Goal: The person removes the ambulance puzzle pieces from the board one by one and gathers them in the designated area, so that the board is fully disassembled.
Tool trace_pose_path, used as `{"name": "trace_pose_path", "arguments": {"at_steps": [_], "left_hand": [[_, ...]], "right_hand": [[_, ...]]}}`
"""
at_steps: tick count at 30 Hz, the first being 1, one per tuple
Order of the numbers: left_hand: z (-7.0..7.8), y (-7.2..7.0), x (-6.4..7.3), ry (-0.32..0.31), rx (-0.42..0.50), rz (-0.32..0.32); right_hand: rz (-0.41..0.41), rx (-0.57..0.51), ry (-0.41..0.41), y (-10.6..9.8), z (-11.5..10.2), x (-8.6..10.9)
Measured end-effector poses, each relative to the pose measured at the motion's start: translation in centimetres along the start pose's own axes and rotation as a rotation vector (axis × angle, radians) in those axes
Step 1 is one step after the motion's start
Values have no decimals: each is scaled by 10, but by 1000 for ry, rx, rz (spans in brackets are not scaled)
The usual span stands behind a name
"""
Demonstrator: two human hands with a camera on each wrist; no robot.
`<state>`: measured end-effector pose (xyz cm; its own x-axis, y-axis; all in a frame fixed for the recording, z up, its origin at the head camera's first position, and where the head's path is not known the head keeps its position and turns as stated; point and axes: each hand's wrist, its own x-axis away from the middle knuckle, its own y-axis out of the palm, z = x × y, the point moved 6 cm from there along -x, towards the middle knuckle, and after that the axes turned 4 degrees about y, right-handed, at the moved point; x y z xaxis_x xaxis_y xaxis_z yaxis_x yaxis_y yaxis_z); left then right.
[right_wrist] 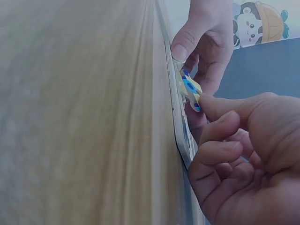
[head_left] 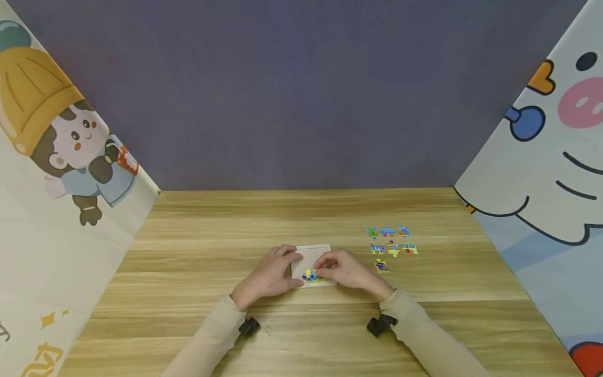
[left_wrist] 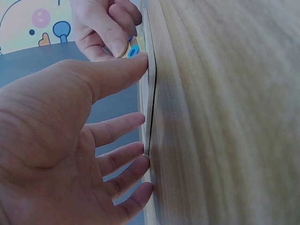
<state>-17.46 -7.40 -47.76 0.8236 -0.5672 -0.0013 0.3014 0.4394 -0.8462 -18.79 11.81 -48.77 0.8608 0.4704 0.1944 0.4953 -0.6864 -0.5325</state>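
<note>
A shallow white puzzle tray [head_left: 308, 257] lies on the wooden table between both hands. My left hand [head_left: 273, 272] rests at its left side, thumb on the near corner and the other fingers spread along the edge. Between thumb and fingertips, my right hand [head_left: 346, 269] pinches a jigsaw piece [right_wrist: 191, 86], yellow with blue round shapes. That piece is tilted over the near part of the tray in the right wrist view. Yellow-green printed pieces [head_left: 320, 280] show along the tray's near edge, partly hidden by the right hand.
Several loose jigsaw pieces [head_left: 388, 232] lie in rows on the table [head_left: 212, 235], right of the tray. One piece [head_left: 381, 266] sits alone nearest the right forearm. A dark panel [head_left: 301, 104] stands behind the table, with cartoon-printed panels at both sides.
</note>
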Motion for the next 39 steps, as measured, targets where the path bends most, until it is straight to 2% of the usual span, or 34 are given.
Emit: {"name": "trace_pose_path", "arguments": {"at_steps": [10, 17, 26, 39], "left_hand": [[1, 0, 1, -6, -5, -8], [1, 1, 1, -9, -10, -12], [0, 1, 1, -12, -8, -25], [0, 1, 1, -11, 5, -9]], "right_hand": [[-7, -21, 15, -1, 2, 1], [-5, -11, -9, -4, 7, 2], [27, 24, -11, -11, 12, 6], [62, 41, 6, -22, 21, 14]]}}
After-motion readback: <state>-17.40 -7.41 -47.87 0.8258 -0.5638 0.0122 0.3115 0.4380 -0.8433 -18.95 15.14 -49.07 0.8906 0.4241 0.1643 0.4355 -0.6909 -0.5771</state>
